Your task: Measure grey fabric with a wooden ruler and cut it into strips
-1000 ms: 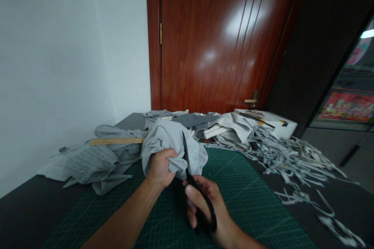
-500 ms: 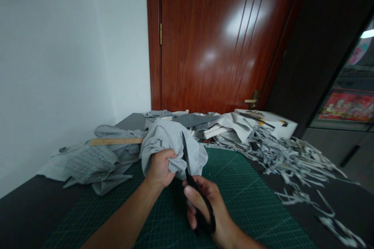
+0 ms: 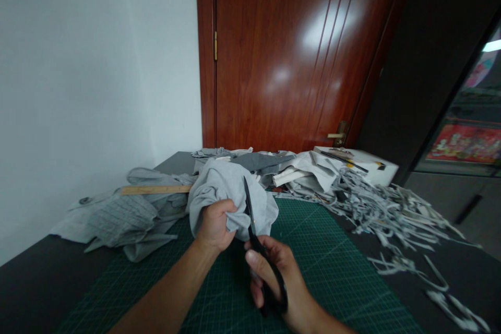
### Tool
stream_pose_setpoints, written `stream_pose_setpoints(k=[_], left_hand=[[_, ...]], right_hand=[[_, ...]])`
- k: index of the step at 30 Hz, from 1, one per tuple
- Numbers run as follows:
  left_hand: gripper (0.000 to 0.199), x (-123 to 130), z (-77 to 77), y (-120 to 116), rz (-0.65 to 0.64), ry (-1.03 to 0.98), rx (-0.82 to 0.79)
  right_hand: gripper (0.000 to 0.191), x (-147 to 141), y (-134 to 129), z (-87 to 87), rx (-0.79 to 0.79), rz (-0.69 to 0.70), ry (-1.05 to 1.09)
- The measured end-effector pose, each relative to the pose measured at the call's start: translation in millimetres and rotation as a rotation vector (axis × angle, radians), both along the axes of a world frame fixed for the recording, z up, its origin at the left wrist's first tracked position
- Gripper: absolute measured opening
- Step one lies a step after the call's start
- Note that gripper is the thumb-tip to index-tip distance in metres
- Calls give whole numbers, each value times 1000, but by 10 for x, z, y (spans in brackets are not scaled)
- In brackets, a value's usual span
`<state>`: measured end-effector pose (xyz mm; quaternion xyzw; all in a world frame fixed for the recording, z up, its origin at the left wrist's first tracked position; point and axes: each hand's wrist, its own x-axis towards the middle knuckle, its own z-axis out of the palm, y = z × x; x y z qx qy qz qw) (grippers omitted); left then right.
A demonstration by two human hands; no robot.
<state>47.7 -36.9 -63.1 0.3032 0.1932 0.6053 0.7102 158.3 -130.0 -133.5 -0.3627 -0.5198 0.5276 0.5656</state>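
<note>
Bunched light grey fabric (image 3: 219, 182) is gripped in my left hand (image 3: 216, 225), the fingers closed around its near edge. My right hand (image 3: 274, 266) holds black-handled scissors (image 3: 251, 214), thumb and fingers in the handles. One dark blade lies over the front of the fabric, pointing up and away. The other blade is hidden, apparently behind or inside the cloth. Both hands are above a green cutting mat (image 3: 313, 250) marked with a grid.
A wooden ruler (image 3: 156, 189) lies across grey cloth pieces (image 3: 125, 219) at left. Behind are more fabric scraps (image 3: 309, 167) and a white box (image 3: 376, 159). Cut strips (image 3: 376, 214) heap up along the right side of the dark table (image 3: 450, 271).
Hardly anything differs. The scissor handles have shifted very slightly in my right hand; my left hand and the fabric stay in place.
</note>
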Motion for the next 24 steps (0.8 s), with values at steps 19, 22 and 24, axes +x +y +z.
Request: stream_pose_setpoints(k=[19, 22, 24], left_hand=[[69, -3, 9, -5, -6, 14, 22], [69, -5, 7, -2, -19, 15, 11], [68, -8, 8, -1, -25, 15, 10]], right_hand=[[61, -4, 3, -20, -1, -10, -33], [60, -3, 3, -29, 9, -13, -42], [62, -2, 2, -28, 3, -13, -56]])
